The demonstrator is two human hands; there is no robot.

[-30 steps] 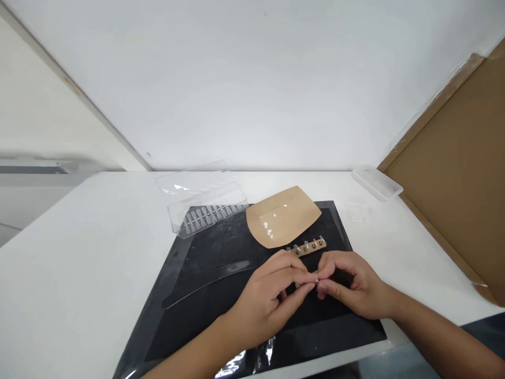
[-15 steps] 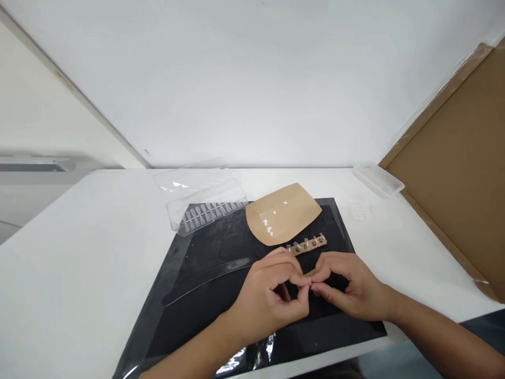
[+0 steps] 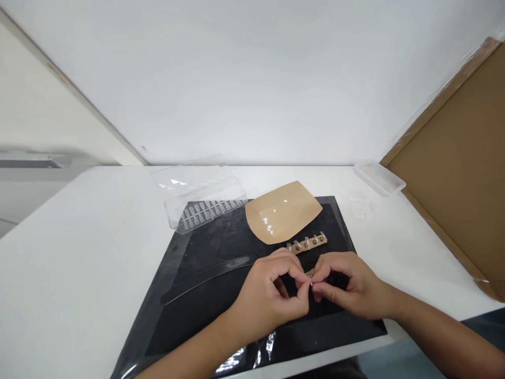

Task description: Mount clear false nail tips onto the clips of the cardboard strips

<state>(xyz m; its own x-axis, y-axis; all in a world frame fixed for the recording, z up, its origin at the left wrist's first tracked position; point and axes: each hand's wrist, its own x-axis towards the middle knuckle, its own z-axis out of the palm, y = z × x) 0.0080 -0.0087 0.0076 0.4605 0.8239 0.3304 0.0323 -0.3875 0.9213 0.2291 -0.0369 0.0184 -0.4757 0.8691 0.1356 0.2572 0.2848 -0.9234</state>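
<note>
Fingers (image 3: 302,281) of the left hand (image 3: 268,297) and right hand (image 3: 347,284) come together, clamped on a small shiny piece (image 3: 311,282) over the black mat (image 3: 197,326), toward the worktop's (image 3: 79,263) front edge, just below a tan strip (image 3: 307,245). Something so tiny calls for a steady, close pinch.

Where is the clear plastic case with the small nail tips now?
In the head view, the clear plastic case lies at the far left corner of the black mat, overlapping its edge, just left of the tan curved paper tray.
</note>
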